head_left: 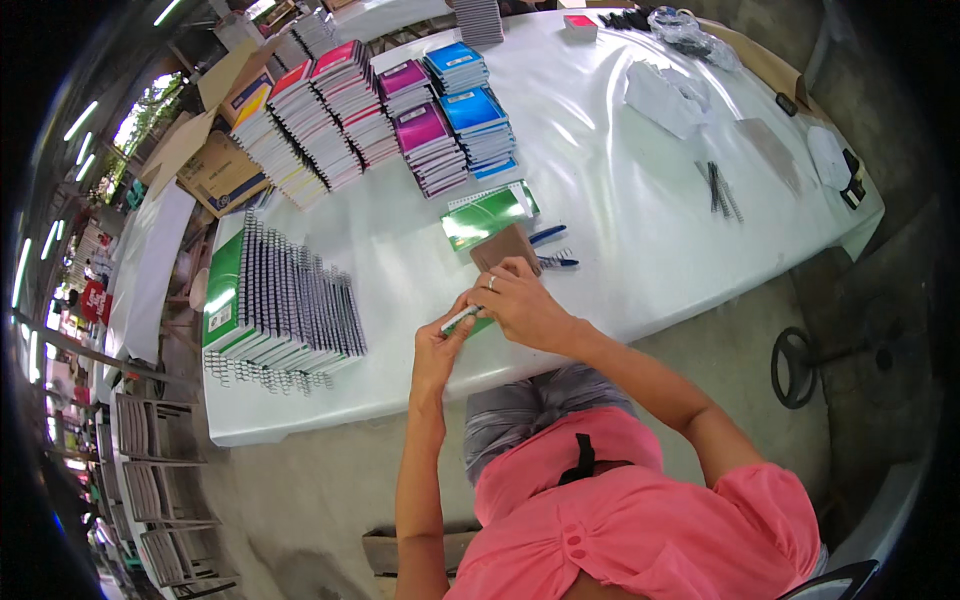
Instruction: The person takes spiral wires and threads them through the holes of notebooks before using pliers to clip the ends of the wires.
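A: ok so what's in your hands right now?

B: A small green notebook (461, 319), up near the table's front edge and right in front of me. I'm seeing it mostly edge-on. My left hand (438, 338) has it pinched, thumb along the white edge. My right hand (520, 308) is bent over the far end, fingertips hidden, so I honestly can't tell if it's gripping anything

A: Is that one done?

B: Doubt it. I can't make out a coil in it under my fingers, so I'd call it mid-job. Just beyond are a brown board (500, 252), a blue-handled tool (547, 235) and a green pad (488, 217) with a holed edge and no coil I can see, so my guess is that one's left to do

A: How's the rest looking?

B: Pretty far along, I reckon. The green stack (300, 300) on my left has coils in, though long ends poke out at the front, so maybe not finished. Loose coils (716, 190) lie off to the right. The purple notebooks (422, 128) and blue notebooks (478, 112) farther back are piled up neatly, probably sorted for now
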Tool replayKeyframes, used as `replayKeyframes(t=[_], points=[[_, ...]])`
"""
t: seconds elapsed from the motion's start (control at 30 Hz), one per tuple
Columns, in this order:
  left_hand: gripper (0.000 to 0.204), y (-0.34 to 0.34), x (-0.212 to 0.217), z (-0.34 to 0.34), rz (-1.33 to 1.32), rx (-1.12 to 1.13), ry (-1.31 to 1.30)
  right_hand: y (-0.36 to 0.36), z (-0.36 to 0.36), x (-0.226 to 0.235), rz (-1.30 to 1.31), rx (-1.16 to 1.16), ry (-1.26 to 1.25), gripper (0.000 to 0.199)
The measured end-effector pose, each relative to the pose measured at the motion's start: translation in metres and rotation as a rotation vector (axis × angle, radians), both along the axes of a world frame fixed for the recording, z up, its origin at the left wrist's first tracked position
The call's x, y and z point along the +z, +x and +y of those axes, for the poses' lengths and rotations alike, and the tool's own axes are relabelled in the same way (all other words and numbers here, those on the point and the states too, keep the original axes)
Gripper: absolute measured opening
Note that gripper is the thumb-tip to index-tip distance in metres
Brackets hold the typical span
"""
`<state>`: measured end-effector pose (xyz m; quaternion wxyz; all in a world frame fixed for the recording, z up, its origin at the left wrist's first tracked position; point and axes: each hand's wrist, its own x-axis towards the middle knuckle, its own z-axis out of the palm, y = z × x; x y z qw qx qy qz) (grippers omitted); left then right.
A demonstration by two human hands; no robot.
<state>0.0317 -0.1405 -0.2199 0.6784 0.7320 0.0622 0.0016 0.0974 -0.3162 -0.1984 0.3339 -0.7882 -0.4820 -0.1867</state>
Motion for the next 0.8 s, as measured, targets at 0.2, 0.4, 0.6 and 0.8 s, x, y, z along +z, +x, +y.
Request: replayKeyframes(t=[0.2,0.4,0.6,0.8], points=[[0.042,-0.0029,0.0018,-0.0052,-0.012,0.020,-0.014,-0.0036,-0.0036,0.0029,0.038,-0.016,-0.008,0.027],[0.043,-0.0025,-0.0006,-0.0005,0.033,0.012,0.033,0.0004,-0.0007,-0.0012,-0.003,0.016,-0.017,0.031],[0.043,-0.0056,-0.0035,-0.0014,0.014,0.007,-0.013,-0.0008,-0.0023,-0.0008,-0.117,-0.021,0.009,0.033],[0.045,-0.0053,-0.0050,-0.0004,0.022,-0.012,0.062,-0.0018,0.0007,-0.0036,-0.087,-0.036,-0.038,0.033]])
